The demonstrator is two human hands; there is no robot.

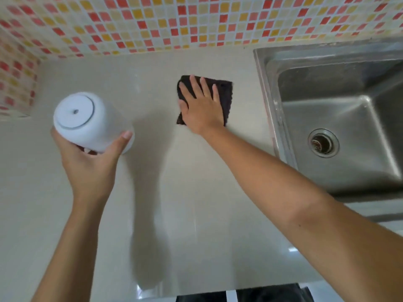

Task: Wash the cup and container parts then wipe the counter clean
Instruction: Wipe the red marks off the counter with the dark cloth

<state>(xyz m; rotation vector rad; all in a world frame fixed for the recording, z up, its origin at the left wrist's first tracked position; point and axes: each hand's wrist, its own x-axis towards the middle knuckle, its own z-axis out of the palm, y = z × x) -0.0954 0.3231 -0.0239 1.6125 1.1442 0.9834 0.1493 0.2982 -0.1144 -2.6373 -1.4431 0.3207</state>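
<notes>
Pressing flat on the dark cloth, the right hand is spread wide, near the sink. The cloth looks soft and floppy, best held down by a flat palm on the tabletop. The white cup is held bottom-up in the closed left hand; it looks light and may be slippery, so a side grip is best.

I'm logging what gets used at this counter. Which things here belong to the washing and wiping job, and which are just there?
In the job:
- white container, held up in the left hand
- dark cloth, pressed flat under the right hand
- counter being wiped
- sink, empty

Just there:
- mosaic wall tiles
</notes>
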